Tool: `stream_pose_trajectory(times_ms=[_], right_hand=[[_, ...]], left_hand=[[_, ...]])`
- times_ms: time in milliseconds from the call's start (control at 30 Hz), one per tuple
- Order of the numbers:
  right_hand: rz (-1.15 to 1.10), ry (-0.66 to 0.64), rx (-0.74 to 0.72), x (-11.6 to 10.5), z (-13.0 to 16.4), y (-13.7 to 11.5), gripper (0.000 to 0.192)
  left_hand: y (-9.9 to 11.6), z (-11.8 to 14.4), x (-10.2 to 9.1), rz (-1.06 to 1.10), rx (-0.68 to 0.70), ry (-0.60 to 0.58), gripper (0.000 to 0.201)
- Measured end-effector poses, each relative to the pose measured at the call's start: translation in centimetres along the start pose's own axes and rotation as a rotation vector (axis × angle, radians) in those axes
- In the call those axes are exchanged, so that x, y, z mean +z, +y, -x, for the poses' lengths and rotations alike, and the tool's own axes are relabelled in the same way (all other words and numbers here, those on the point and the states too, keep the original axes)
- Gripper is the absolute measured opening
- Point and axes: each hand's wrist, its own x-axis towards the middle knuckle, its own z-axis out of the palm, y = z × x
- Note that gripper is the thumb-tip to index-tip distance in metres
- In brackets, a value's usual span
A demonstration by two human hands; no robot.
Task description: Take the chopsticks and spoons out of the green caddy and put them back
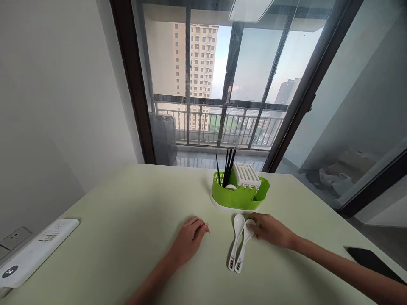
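Observation:
Two white spoons lie side by side on the table, bowls away from me and printed handles toward me: the left spoon (238, 224) and the right spoon (244, 245). My right hand (270, 228) has its fingers closed at the bowl of the right spoon, partly covering it. To the left of them, my left hand (189, 239) rests on the tabletop with fingers curled in and nothing visible in it. Just beyond the spoons stands a green cutlery holder (233, 198) on a white base, with black chopsticks (228, 167) upright in its left part and a white slotted piece (247, 175) on its right.
A long white device (41, 250) with a round dark display lies at the table's left edge. Near the right edge is a flat black object (373, 260). The pale green table (127, 237) ends at a glass door with a balcony behind it.

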Motion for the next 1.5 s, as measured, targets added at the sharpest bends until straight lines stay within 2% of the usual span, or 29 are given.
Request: stream_pose_trajectory(times_ms=[67, 133, 267, 367, 467, 567, 633, 700, 767, 867, 967, 1233, 1500], right_hand=[[-0.105, -0.038, 0.027, -0.1, 0.1, -0.2, 0.034], [-0.185, -0.065, 0.05, -1.1, 0.8, -0.6, 0.035], [-0.282, -0.027, 0.054, -6.1, 2.9, -2.8, 0.041], [-0.085, 0.199, -0.059, -10.9, 4.2, -5.4, 0.043], [0.2, 0.531, -0.158, -15.0, 4.2, -7.6, 0.042], [0.451, 0.807, -0.14, -17.9, 2.7, -8.8, 0.042], [0.57, 0.883, -0.094, -18.9, 0.9, -9.3, 0.043], [0.656, 0.842, -0.067, -19.2, -1.0, -9.7, 0.042], [0.724, 0.718, -0.064, -18.8, -3.0, -10.1, 0.04], [0.784, 0.512, -0.073, -17.3, -5.3, -10.8, 0.034], [0.795, 0.377, -0.102, -15.7, -6.8, -11.2, 0.028], [0.775, 0.24, -0.117, -13.7, -9.2, -11.3, 0.025], [0.741, 0.17, -0.078, -12.2, -9.4, -12.1, 0.024]], left_hand=[[0.1, 0.0, 0.0, 0.001, -0.002, -0.001, 0.036], [0.3, 0.0, 0.0, 0.001, -0.004, -0.001, 0.036], [0.4, -0.1, 0.0, 0.007, -0.002, -0.008, 0.037], [0.4, -0.1, 0.0, 0.018, -0.001, -0.009, 0.036], [0.4, -0.1, 0.0, 0.027, -0.011, -0.01, 0.036], [0.2, -0.1, 0.0, 0.026, -0.011, -0.006, 0.037], [0.0, -0.1, 0.0, 0.024, -0.007, -0.003, 0.037], [-0.2, 0.0, 0.0, 0.022, -0.006, -0.004, 0.037], [-0.3, 0.0, 0.0, 0.025, -0.005, -0.009, 0.037], [-0.4, 0.0, 0.1, 0.04, -0.004, -0.012, 0.037], [-0.3, 0.1, 0.2, 0.052, -0.013, -0.014, 0.036], [-0.2, 0.3, 0.1, 0.047, -0.015, -0.031, 0.037], [-0.2, 0.2, 0.1, 0.041, -0.001, -0.026, 0.035]])
